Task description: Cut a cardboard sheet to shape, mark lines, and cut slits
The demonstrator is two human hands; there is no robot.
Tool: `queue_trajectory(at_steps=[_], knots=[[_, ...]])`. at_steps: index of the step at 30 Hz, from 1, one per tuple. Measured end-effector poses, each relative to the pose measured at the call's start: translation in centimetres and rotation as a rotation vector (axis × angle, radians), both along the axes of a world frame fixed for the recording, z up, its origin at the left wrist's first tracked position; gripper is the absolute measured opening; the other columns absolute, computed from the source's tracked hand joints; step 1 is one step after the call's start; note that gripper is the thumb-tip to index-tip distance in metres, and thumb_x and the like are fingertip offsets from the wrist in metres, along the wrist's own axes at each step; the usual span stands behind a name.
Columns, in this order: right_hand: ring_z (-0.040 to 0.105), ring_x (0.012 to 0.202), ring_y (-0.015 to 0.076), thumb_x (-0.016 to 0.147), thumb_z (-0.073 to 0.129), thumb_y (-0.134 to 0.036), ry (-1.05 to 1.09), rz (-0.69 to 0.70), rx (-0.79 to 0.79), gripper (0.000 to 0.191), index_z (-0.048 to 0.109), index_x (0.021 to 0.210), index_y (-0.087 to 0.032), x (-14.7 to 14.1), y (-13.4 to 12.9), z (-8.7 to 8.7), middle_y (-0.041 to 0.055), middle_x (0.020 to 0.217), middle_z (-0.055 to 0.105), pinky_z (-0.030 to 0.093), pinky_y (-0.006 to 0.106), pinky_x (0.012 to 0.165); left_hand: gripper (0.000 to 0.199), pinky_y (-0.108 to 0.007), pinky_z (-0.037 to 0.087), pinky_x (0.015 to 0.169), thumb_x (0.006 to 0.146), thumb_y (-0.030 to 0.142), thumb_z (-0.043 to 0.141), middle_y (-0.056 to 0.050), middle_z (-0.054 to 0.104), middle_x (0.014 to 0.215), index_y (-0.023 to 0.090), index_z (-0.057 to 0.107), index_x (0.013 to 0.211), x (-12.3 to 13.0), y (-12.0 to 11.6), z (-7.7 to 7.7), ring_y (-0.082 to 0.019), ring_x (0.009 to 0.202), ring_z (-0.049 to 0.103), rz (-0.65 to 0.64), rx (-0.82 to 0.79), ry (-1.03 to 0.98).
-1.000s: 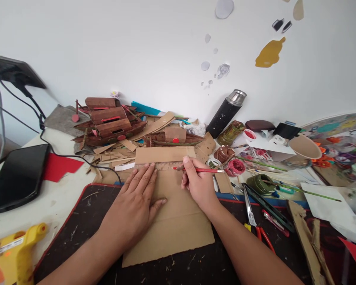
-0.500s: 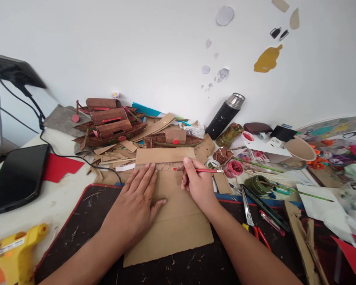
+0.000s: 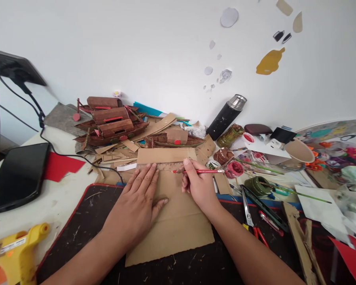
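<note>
A brown cardboard sheet [image 3: 178, 225] lies on a dark mat in front of me. Across its upper part runs a clear ruler [image 3: 169, 166]. My left hand [image 3: 139, 198] rests flat with fingers spread, its fingertips on the ruler's left part. In my right hand [image 3: 197, 180] is a red pencil [image 3: 206, 171], pinched between thumb and fingers. The pencil lies nearly level, its tip pointing left just below the ruler's edge. The hand's lower fingers are curled near the cardboard.
Brown model boats [image 3: 115, 122] and cardboard scraps are behind the sheet. On the right are scissors [image 3: 247, 208], paint jars [image 3: 234, 169] and a black flask [image 3: 225, 116]. A yellow glue gun [image 3: 23, 249] and black phone [image 3: 19, 176] are at the left.
The pencil tip has shifted slightly left relative to the cardboard. My left hand stays flat in the same place. The whole view has shifted slightly.
</note>
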State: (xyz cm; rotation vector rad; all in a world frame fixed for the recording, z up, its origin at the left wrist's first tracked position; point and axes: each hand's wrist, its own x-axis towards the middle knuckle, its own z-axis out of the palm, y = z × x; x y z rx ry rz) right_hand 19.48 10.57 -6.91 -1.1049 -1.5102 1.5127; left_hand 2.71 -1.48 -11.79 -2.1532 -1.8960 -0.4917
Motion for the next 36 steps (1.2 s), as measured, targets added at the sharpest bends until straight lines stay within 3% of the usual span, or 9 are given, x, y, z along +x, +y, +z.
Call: queue_trajectory(at_steps=[12, 23, 30, 36], knots=[[0.052, 0.038, 0.0109, 0.095, 0.067, -0.078, 0.014, 0.023, -0.027, 0.061, 0.067, 0.082, -0.019, 0.0, -0.2, 0.2, -0.0057, 0.048, 0.054, 0.036, 0.021, 0.038, 0.075, -0.053, 0.033, 0.134, 0.113, 0.052, 0.033, -0.025, 0.051, 0.170, -0.002, 0.050, 0.161, 0.0, 0.0, 0.1, -0.036, 0.160, 0.048, 0.003, 0.013, 0.004], [0.054, 0.039, 0.0115, 0.096, 0.063, -0.079, -0.027, 0.025, 0.067, 0.060, 0.065, 0.081, -0.021, -0.6, 2.5, 0.8, -0.0058, 0.050, 0.054, 0.038, 0.022, 0.040, 0.076, -0.057, 0.038, 0.130, 0.114, 0.055, 0.032, -0.027, 0.053, 0.168, -0.003, 0.049, 0.161, -0.4, 0.0, 0.1, -0.040, 0.158, 0.049, -0.020, 0.030, 0.008], [0.053, 0.039, 0.0113, 0.100, 0.061, -0.072, -0.033, 0.060, 0.138, 0.056, 0.065, 0.078, -0.021, -1.7, 4.0, 0.0, -0.0055, 0.050, 0.055, 0.040, 0.022, 0.040, 0.077, -0.060, 0.040, 0.129, 0.113, 0.055, 0.035, -0.029, 0.053, 0.168, -0.001, 0.042, 0.165, -0.5, -0.1, 0.0, -0.040, 0.159, 0.048, -0.024, 0.024, -0.019], [0.053, 0.038, 0.0115, 0.097, 0.063, -0.076, -0.021, 0.043, 0.073, 0.058, 0.066, 0.078, -0.021, -1.9, 4.2, -0.8, -0.0060, 0.049, 0.053, 0.039, 0.021, 0.038, 0.080, -0.061, 0.042, 0.128, 0.112, 0.055, 0.039, -0.027, 0.051, 0.170, 0.003, 0.031, 0.173, -0.5, -0.2, 0.1, -0.041, 0.159, 0.049, -0.030, 0.013, -0.056]])
